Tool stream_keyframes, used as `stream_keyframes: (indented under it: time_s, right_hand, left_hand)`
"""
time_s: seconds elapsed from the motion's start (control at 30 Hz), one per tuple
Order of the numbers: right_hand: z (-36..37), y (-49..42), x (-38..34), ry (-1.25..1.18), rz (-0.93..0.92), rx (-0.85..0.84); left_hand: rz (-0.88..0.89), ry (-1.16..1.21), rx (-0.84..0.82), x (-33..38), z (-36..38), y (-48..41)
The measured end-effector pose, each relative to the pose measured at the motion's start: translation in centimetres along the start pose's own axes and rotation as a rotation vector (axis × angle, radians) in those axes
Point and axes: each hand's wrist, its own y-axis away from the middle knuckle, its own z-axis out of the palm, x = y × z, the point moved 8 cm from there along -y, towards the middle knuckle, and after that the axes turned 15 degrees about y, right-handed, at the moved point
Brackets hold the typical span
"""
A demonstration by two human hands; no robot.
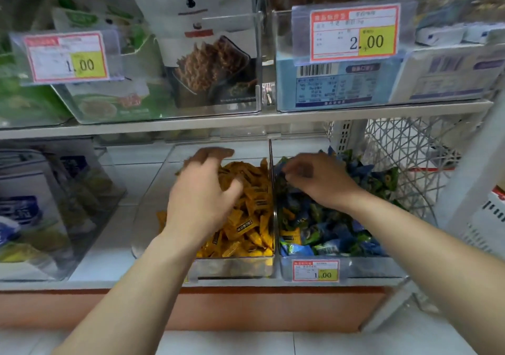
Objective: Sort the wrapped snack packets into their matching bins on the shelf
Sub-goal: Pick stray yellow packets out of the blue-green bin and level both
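Left grip [202,188] lies apart over yellow packets [246,218]; right grip [317,180] curls among blue packets [328,229], hold unclear; probably light, slippery; pinch an end.

A shop: price tags [354,33] clipped to clear bins [341,268] of wrapped snacks on a white shelf [246,121].

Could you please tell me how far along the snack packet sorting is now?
Mostly done: the left bin holds yellow packets, the right bin mainly blue-green packets. In hand: the left hand is over the yellow ones, the right hand among the blue-green; blur hides either grip. Remaining: a stray yellow packet lies near the right bin's front.
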Motion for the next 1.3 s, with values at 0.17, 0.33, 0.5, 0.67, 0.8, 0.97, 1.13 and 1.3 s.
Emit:
stream_keyframes:
  time_s: [0.17, 0.33, 0.5, 0.67, 0.8, 0.97, 1.13, 1.3]
  right_hand:
    - [6.7, 3.5, 0.9, 0.294, -0.05, -0.515]
    - [6.8, 3.2, 0.5, 0.449, -0.074, -0.532]
    - [1.3, 2.5, 0.8, 0.23, -0.007, -0.357]
    - [-0.9, 2.6, -0.2, -0.511, 0.016, -0.151]
    - [1.6, 1.4, 1.8, -0.553, 0.166, -0.049]
    - [6.0, 0.4, 3.0, 0.268, 0.005, -0.263]
    - [6.3, 0.2, 2.4, 0.48, -0.012, -0.264]
    - [1.2, 1.1, 1.9, 0.197, 0.002, -0.139]
  left_hand:
    - [-0.083, 0.226, -0.401, 1.2, 6.2, 2.7]
    - [-0.128, 0.246, -0.462, 0.7, 7.7, 3.1]
    - [0.014, 0.238, -0.298, 2.0, 6.0, 2.0]
    - [0.077, 0.477, -0.25, 4.2, 6.0, 1.6]
    - [-0.038, 0.51, -0.135, 3.0, 4.9, 1.0]
    - [-0.143, 0.486, -0.096, 1.2, 4.1, 0.8]
    - [-0.187, 0.488, -0.082, 0.7, 4.3, 0.7]
    - [-0.213, 0.634, -0.063, 0.6, 4.7, 0.6]
